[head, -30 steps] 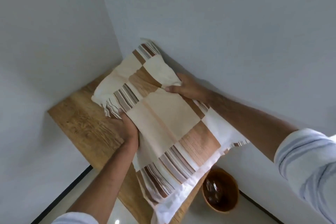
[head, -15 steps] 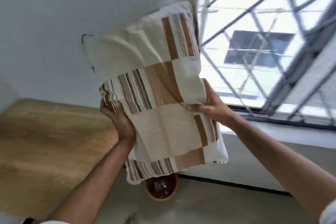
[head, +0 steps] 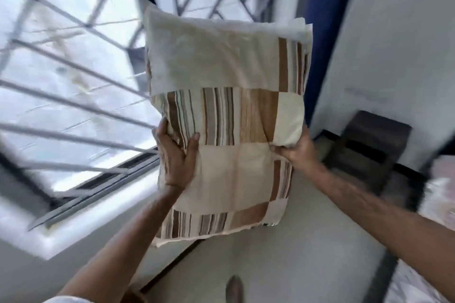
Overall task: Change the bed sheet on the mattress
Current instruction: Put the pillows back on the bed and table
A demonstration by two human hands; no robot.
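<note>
The pillow (head: 226, 115) hides the fingers (head: 283, 148) of the right hand (head: 299, 151) behind its edge, the window grille (head: 73, 96) is smeared by motion blur, and the patterned bed (head: 438, 194) is cut off at the right edge.

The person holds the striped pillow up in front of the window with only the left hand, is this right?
Not quite. In the head view both hands hold the pillow: the left hand grips its left edge and the right hand pinches its right edge. It is held up by the window.
</note>
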